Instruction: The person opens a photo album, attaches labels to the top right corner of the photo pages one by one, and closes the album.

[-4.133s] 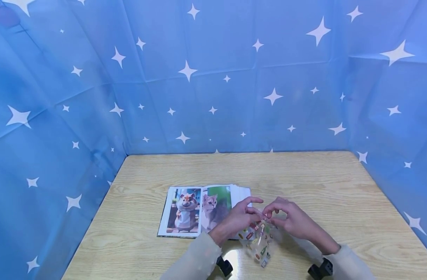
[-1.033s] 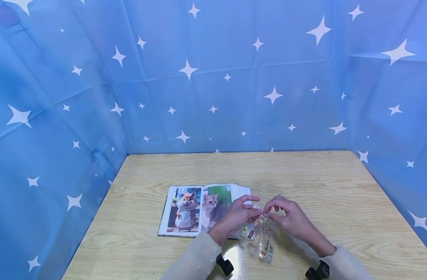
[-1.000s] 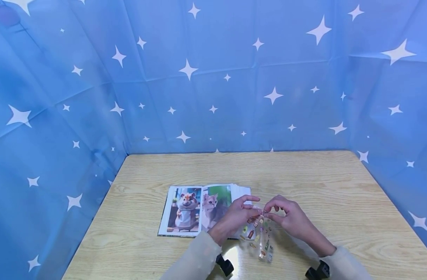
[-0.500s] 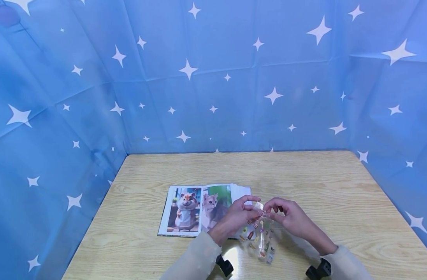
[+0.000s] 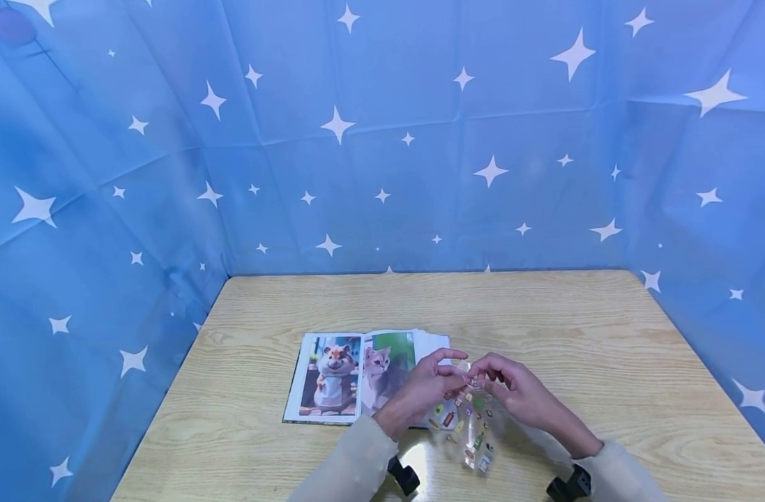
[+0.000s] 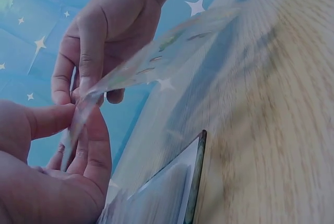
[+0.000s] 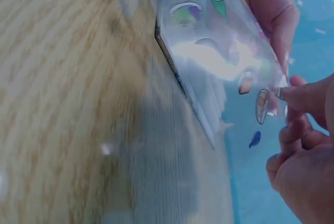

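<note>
Left hand (image 5: 425,383) and right hand (image 5: 517,392) both have fingers pinching the clear sticker sheet's (image 5: 468,427) far end, neither's nearer tbh; long axis droops personward over the counter (image 5: 231,404), by the photo album (image 5: 333,382).

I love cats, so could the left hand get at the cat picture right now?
Probably yes: the left hand is close by, and I see no object lying on the cat picture. That hand pinches the clear sheet, though, so it may need to let go first.

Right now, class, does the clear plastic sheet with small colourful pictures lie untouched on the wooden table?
No: the left hand and right hand both pinch the sheet.
</note>
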Available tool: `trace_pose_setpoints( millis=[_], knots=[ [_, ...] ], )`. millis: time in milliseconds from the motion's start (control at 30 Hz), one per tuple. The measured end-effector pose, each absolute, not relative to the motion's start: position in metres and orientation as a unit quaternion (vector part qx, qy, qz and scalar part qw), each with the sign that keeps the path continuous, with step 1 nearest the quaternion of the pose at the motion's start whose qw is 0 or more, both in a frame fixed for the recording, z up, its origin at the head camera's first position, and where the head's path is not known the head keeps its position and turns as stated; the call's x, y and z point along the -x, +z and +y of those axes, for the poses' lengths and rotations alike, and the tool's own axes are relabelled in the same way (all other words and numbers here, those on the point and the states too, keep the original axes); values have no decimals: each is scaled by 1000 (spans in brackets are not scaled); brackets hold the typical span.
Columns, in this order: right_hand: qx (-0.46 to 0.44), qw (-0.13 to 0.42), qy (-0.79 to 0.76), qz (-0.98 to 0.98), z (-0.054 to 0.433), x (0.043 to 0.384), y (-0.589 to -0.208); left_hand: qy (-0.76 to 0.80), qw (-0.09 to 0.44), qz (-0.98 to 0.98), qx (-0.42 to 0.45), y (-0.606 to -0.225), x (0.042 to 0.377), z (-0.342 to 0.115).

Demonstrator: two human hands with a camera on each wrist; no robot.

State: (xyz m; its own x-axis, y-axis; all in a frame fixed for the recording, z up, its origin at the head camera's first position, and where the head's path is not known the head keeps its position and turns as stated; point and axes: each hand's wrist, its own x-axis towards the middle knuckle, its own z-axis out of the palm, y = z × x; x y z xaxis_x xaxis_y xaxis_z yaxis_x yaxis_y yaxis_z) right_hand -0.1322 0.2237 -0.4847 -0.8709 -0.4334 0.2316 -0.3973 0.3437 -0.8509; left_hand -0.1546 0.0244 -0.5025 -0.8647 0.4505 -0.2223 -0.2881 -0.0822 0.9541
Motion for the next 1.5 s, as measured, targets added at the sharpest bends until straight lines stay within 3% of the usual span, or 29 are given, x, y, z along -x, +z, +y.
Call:
trace_pose_setpoints(
  millis=[233,633,933,1233,1500],
  knots=[
    [263,-12,-513,817,225,133,-487,740,255,620,-57,-502,154,23],
    [256,-143,-451,843,216,128,-476,752,246,611,-29,-502,154,26],
    [276,-109,-463,835,212,121,-456,750,245,613,-39,-501,153,27],
    [313,-122,-453,826,225,135,-488,752,251,608,-42,-502,153,26],
    [347,-96,-444,821,228,136,-484,732,264,625,-63,-501,153,22]
  ],
)
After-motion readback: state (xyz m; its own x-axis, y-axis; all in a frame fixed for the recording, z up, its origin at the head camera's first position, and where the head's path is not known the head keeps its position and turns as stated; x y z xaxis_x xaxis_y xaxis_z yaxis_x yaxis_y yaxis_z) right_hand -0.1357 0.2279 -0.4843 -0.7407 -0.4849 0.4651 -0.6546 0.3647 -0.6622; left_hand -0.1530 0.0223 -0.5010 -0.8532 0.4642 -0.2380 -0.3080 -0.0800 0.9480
